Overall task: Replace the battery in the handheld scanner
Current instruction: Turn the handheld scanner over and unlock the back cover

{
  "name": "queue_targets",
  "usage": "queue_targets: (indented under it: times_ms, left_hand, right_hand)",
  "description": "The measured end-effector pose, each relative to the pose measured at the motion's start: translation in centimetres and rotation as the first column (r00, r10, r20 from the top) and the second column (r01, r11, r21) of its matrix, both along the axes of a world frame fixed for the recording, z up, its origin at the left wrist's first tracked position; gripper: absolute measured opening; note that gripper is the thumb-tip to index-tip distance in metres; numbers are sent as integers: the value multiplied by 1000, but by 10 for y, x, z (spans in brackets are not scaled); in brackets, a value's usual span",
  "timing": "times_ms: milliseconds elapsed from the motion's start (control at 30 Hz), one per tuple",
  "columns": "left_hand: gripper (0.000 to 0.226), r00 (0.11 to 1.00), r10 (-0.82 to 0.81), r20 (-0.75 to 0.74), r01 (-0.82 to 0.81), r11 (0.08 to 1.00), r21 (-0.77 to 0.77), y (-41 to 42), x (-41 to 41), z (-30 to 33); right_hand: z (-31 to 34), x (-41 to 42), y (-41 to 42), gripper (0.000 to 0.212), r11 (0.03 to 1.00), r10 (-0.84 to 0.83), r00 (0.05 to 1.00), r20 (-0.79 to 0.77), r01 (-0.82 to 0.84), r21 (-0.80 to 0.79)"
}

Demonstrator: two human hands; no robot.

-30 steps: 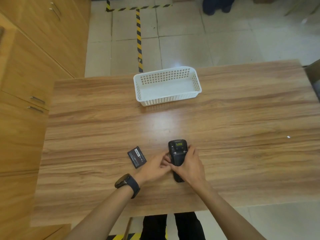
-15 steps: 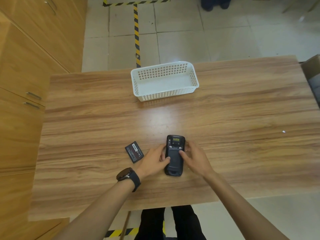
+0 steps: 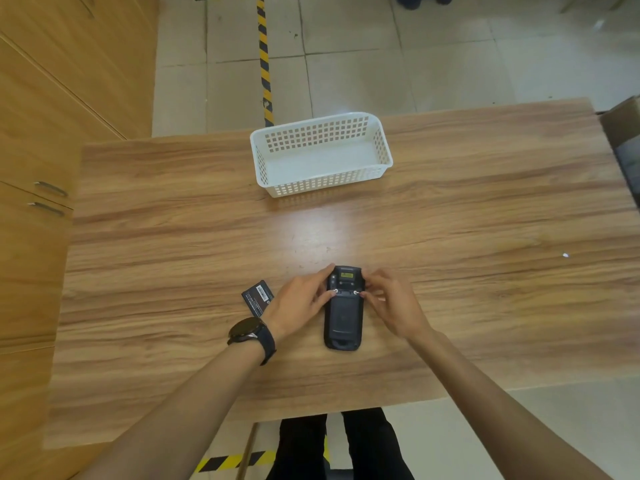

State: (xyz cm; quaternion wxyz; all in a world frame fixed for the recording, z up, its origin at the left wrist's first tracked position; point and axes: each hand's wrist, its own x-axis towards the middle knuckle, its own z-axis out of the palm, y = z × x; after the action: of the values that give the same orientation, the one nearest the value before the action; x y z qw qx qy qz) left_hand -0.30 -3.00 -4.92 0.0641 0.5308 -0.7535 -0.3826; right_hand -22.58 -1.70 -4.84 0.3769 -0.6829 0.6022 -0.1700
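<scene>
A handheld scanner point(image 3: 343, 308) lies back-up near the front edge of a wooden table point(image 3: 485, 237). The left hand point(image 3: 300, 301) (black wristwatch point(image 3: 250, 333) on its wrist) and the right hand point(image 3: 390, 299) flank its upper end, fingers curled loosely, thumb tips pressing the two small latches on the back cover. A loose battery point(image 3: 258, 296) lies just left, partly under the left hand. Farther back sits a white perforated basket point(image 3: 320, 154).

No text can be read: the flat black battery point(image 3: 258, 297) left of the hands bears a white barcode label, print illegible.
</scene>
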Motion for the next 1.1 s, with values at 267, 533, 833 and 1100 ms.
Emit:
queue_targets:
  times_ms: [267,533,833,1100]
  left_hand:
    - [59,995,-64,79,65,998,-10,1,-3,-3]
    - [57,986,-73,151,82,995,-53,6,-5,-9]
    - [53,996,-47,73,51,998,-44,1,-3,-10]
    - [29,970,127,-208,-134,991,-20,-6,2,-11]
  right_hand:
    - [-5,0,-6,22,999,40,997,-67,-42,-29]
    - [-10,2,-2,31,998,50,995,-86,-53,-30]
    - [-9,9,4,32,996,-71,997,-40,69,-62]
    - [-14,5,2,30,988,-139,987,80,144,-62]
